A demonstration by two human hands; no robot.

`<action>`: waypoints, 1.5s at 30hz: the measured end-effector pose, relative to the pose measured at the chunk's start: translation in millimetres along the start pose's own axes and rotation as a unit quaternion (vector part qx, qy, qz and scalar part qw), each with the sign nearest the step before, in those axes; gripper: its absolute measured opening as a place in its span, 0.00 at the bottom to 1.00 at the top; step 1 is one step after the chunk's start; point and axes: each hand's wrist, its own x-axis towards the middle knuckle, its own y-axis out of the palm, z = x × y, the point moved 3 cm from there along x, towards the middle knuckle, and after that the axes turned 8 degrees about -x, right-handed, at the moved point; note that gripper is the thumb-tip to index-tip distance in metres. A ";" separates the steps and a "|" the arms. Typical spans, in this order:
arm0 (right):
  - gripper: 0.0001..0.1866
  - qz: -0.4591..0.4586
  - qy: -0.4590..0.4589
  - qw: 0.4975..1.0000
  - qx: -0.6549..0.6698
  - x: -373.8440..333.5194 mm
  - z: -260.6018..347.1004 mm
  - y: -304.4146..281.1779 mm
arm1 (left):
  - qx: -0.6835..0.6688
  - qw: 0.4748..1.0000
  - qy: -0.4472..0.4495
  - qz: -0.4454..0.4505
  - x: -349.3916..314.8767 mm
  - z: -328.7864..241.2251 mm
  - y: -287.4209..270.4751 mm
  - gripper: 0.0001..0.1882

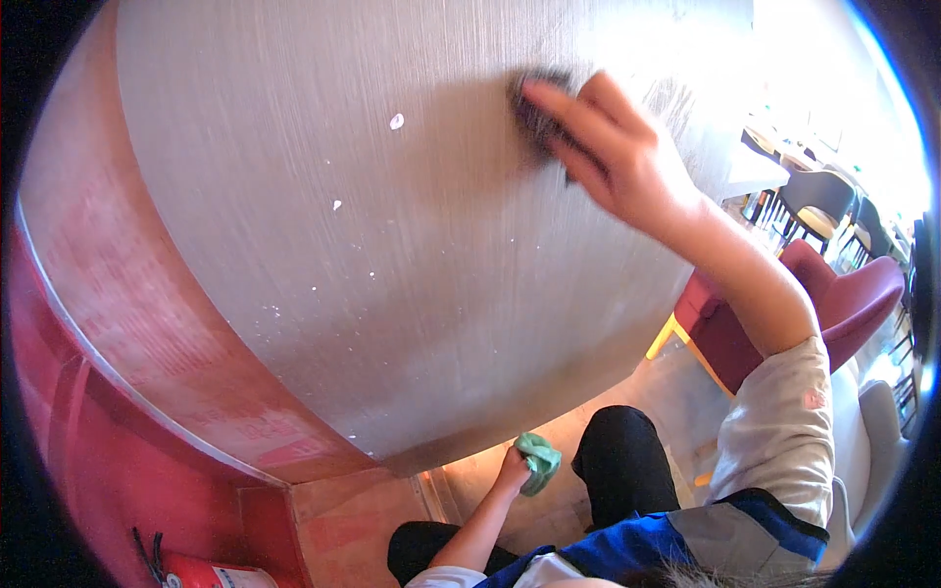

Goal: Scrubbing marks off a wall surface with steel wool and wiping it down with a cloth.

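Note:
My right hand [618, 147] reaches up across a large grey, finely streaked panel [392, 265]. Its fingers press a dark, rough-looking scouring pad [537, 116] on the panel's upper part; both are somewhat blurred. White specks and a few larger white spots [396, 122] dot the surface to the left of the pad. Down by my knees, below the panel's lower edge, my left hand [514, 470] is closed around a crumpled green cloth [538, 464], held apart from the panel.
A reddish strip [196, 323] borders the panel on the left, beside a red wall or partition [127, 431]. At the lower left stands a red fire extinguisher [201, 572]. Dark red chairs [853, 294] are to the right, with black chairs [818, 196] farther back.

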 end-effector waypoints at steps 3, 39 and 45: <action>0.24 0.014 -0.028 0.999 -0.002 2.0 -7.1 1.3 | 0.016 0.999 -0.028 0.012 -1.2 -9.6 5.8 0.11; 0.23 0.001 0.012 1.000 0.022 49.7 24.3 45.1 | 0.180 0.940 -0.042 0.286 -1.6 16.6 -2.6 0.14; 0.24 -0.024 -0.045 0.999 0.006 45.6 34.5 50.9 | 0.149 0.951 -0.017 0.269 -2.1 7.1 -4.5 0.14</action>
